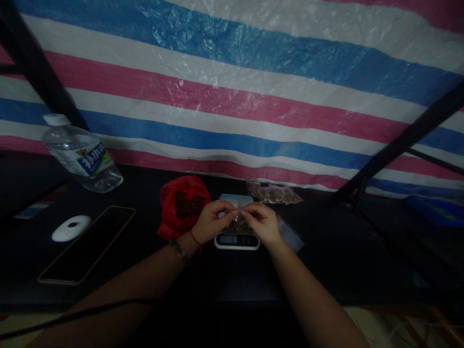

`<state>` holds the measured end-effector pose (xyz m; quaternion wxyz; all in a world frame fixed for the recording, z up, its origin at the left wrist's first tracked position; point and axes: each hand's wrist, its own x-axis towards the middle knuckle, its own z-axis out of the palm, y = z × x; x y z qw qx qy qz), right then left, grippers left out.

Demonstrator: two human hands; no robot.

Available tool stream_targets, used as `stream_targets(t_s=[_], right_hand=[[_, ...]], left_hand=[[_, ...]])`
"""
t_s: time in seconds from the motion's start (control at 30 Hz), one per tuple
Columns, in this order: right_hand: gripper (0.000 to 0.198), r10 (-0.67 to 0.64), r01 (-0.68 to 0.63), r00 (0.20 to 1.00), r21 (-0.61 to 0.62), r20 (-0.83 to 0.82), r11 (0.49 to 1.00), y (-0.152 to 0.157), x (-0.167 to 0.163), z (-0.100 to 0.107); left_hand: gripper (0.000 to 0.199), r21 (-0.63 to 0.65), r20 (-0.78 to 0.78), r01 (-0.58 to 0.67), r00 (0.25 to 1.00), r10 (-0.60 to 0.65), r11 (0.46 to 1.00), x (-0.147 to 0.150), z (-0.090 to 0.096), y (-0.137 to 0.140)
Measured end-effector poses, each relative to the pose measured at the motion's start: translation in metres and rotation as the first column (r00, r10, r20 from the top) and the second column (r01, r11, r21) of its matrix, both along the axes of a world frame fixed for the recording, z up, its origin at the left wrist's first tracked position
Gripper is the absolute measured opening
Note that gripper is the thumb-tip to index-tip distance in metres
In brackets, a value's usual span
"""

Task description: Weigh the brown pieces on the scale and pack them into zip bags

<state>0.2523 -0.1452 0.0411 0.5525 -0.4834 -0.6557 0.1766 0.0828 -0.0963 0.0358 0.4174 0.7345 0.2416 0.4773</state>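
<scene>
Over a small white digital scale (237, 244), my left hand (213, 220) and my right hand (264, 223) pinch the top edge of a clear plastic bag (237, 224) between thumbs and fingers. Brown dried bits fill the bag's lower part. Whether the bag rests on the scale I cannot tell. An open red plastic bag (168, 205) with dark brown pieces (188, 205) inside stands just left of my left hand. Flat clear bags (291, 237) lie beside my right wrist. Behind the scale, to the right, are filled clear bags (277, 193).
On the dark table (326, 261), a phone (87, 246) and a white oval object (71, 228) lie at the left. A clear water bottle (85, 157) stands behind them. A striped plastic sheet (232, 92) hangs at the back, with dark metal bars (398, 145) on either side.
</scene>
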Motion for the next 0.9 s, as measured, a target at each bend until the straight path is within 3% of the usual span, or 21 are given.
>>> stream_targets(t_s=[0.23, 0.57, 0.9], right_hand=[[0.009, 0.014, -0.014, 0.997, 0.006, 0.082, 1.000, -0.003, -0.001, 0.004], [0.011, 0.039, -0.037, 0.996, -0.028, 0.078, 0.999, -0.003, 0.000, 0.005], [0.020, -0.039, 0.039, 0.999, -0.003, -0.016, 0.999, 0.000, 0.016, 0.005]], left_hand=[[0.017, 0.084, -0.038, 0.000, 0.999, 0.003, 0.996, 0.000, 0.000, 0.000], [0.016, 0.197, -0.070, -0.038, 0.996, 0.052, 0.980, -0.004, 0.003, 0.002], [0.017, 0.036, 0.019, -0.104, 0.995, 0.103, 0.994, -0.003, 0.001, 0.005]])
